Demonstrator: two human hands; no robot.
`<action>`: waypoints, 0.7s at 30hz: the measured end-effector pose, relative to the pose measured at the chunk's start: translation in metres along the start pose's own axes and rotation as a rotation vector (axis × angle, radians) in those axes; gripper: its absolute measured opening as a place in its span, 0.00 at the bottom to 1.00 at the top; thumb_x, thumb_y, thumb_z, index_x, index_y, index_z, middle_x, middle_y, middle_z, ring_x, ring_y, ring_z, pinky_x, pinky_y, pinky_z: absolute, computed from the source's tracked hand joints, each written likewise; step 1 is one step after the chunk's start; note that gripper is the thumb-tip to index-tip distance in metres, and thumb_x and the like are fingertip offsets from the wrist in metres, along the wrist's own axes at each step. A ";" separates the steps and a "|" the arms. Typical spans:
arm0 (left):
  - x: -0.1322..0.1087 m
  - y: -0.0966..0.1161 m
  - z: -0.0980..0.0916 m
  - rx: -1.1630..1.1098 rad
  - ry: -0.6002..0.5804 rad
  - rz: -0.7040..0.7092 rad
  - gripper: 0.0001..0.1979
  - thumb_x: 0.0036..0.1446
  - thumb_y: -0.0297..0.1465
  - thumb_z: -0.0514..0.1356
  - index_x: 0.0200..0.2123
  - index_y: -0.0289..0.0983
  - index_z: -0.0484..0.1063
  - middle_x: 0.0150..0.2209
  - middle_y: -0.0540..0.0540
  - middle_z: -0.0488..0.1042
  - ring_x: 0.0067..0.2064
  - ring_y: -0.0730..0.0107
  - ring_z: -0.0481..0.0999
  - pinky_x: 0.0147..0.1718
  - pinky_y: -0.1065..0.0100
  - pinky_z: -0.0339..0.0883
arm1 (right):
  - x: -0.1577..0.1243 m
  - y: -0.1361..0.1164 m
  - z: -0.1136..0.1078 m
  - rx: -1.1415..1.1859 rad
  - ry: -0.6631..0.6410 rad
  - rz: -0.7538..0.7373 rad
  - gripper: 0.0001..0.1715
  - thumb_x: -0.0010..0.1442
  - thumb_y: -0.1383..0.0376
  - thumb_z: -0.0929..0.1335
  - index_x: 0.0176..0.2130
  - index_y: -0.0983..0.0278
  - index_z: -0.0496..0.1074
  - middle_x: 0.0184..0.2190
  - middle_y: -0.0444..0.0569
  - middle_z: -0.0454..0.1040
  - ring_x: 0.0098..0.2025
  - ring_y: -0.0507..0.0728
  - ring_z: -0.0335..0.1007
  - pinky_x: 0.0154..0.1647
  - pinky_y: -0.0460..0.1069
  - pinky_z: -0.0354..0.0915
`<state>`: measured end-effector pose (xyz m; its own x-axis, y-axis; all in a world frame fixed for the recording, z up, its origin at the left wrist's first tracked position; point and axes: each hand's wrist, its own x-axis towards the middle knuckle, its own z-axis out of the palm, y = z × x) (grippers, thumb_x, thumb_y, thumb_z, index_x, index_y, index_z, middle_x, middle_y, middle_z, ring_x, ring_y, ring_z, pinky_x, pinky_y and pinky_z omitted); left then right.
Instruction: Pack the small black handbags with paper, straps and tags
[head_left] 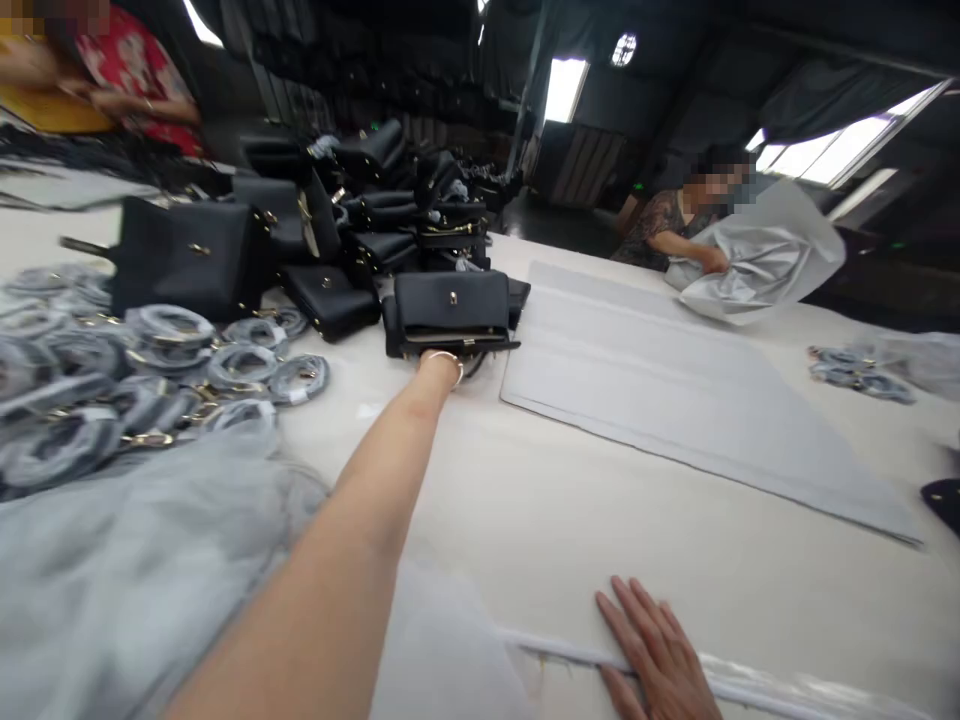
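Observation:
My left arm stretches far out across the white table. My left hand reaches the near lower edge of a black handbag with a gold clasp. Its fingers are hidden under the bag, and a thin bracelet circles the wrist. My right hand lies flat near the table's front edge, fingers stretched out. It rests on a strip of clear plastic and holds nothing.
More black handbags are heaped behind the one I touch. Coiled wrapped straps cover the left side above grey fabric. A grey sheet stack lies right of centre. A person across the table handles silver paper; another sits far left.

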<state>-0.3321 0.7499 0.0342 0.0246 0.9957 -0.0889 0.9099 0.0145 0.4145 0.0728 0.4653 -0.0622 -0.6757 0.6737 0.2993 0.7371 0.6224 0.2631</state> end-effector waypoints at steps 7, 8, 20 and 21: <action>-0.063 0.042 -0.093 0.383 -0.163 0.053 0.10 0.45 0.27 0.68 0.34 0.33 0.81 0.40 0.32 0.80 0.45 0.45 0.78 0.45 0.56 0.71 | 0.004 -0.008 0.005 0.026 0.082 0.057 0.36 0.62 0.49 0.63 0.64 0.60 0.59 0.63 0.47 0.63 0.63 0.61 0.59 0.64 0.56 0.52; -0.069 0.047 -0.112 0.407 -0.118 0.078 0.11 0.48 0.30 0.67 0.37 0.34 0.80 0.44 0.33 0.79 0.47 0.46 0.77 0.47 0.57 0.70 | 0.004 -0.009 0.007 0.038 0.085 0.069 0.35 0.62 0.49 0.63 0.64 0.59 0.59 0.63 0.47 0.63 0.63 0.61 0.59 0.64 0.56 0.52; -0.207 0.103 -0.225 -0.769 0.420 0.379 0.15 0.58 0.43 0.59 0.38 0.36 0.72 0.46 0.44 0.76 0.43 0.64 0.77 0.44 0.64 0.70 | 0.003 -0.007 0.050 0.222 0.175 0.195 0.29 0.61 0.48 0.63 0.57 0.54 0.70 0.58 0.46 0.70 0.58 0.64 0.67 0.58 0.61 0.62; -0.227 0.113 -0.222 -0.930 0.337 0.382 0.17 0.58 0.45 0.59 0.40 0.37 0.72 0.48 0.43 0.75 0.44 0.63 0.77 0.43 0.63 0.71 | 0.010 -0.005 0.048 0.299 0.132 0.227 0.28 0.60 0.47 0.64 0.55 0.54 0.73 0.56 0.47 0.72 0.57 0.65 0.69 0.55 0.62 0.64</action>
<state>-0.3268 0.5453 0.3028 -0.0036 0.9206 0.3905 0.1873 -0.3830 0.9046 0.0617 0.4880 -0.1048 -0.4743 0.7626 0.4400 0.8194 0.5651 -0.0962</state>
